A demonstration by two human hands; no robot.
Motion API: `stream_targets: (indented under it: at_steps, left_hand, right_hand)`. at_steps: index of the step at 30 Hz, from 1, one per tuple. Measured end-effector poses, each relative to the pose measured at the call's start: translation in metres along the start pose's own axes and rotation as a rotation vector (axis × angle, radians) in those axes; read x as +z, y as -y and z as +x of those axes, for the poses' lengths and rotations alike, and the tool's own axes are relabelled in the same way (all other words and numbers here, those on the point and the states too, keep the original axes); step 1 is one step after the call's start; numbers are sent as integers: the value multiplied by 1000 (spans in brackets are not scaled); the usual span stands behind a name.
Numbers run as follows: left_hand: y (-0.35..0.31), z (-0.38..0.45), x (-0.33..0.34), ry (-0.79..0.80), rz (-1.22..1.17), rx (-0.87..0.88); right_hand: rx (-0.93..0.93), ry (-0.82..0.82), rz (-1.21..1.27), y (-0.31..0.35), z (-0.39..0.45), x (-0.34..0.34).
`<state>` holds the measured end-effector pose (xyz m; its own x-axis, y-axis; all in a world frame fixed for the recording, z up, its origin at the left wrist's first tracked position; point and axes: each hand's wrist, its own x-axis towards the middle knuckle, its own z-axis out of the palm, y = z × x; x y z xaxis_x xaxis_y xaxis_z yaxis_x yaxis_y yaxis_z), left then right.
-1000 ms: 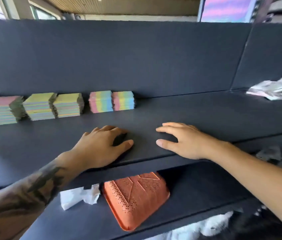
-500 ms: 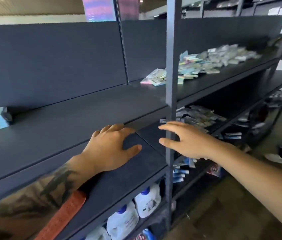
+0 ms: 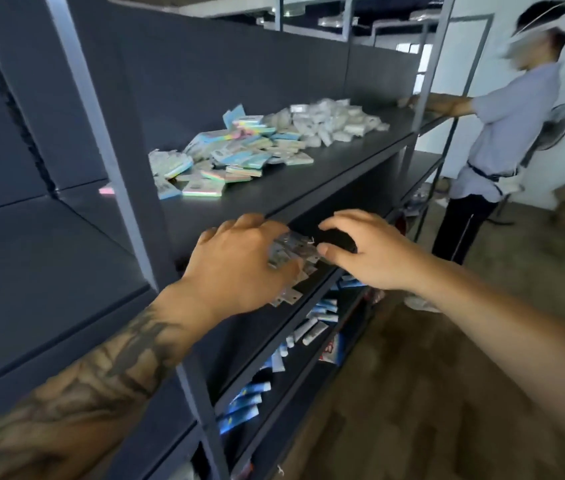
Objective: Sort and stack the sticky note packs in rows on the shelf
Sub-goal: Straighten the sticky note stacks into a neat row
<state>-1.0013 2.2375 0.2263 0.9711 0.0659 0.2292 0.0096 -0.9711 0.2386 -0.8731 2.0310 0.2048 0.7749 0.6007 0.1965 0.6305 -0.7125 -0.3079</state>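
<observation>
A loose heap of pastel sticky note packs [image 3: 232, 157] lies on the dark shelf [image 3: 326, 178] of the right-hand bay, with a pile of white wrapped packs [image 3: 326, 124] behind it. One pink pack [image 3: 106, 190] lies by the upright post. My left hand [image 3: 239, 268] hovers in front of the shelf's front edge, fingers relaxed, holding nothing. My right hand [image 3: 367, 251] hovers beside it with spread, slightly bent fingers, also empty. Both hands are below and in front of the heap, apart from it.
A grey metal post [image 3: 101, 133] divides the left bay from the right bay. Small grey packets [image 3: 291, 258] lie on the shelf below, behind my hands. Lower shelves hold blue and white tubes [image 3: 312, 330]. Another person [image 3: 492, 140] stands at the shelf's far right end.
My view has swung right from the stacked rows to the bay with the loose heap. Both hands moved right along the shelf and have lifted off its surface.
</observation>
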Motion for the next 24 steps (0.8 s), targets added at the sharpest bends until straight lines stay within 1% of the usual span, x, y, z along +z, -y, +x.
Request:
stream_targets:
  at_steps: [4,8,14,17,21,24]
  left_hand:
    - [5,56,8,-32,-130,-101]
    - [13,90,15,-37,-74,-198]
    - [33,118,16,-38,-17,-381]
    - [44,128,17,-43,40,-486]
    - [56,144,19,-113,80,-650]
    - [59,162,15,-165,7,-788]
  right_hand:
    - [0,-16,-10,-28,55,-16]
    - [-59,9,0,-42,110,-12]
    - [-248,8,41,-37,207,5]
    - [-393,-21,70,-27,254,15]
    - [-539,-40,86,-15,314,25]
    - [-652,-69,116,-11,352,27]
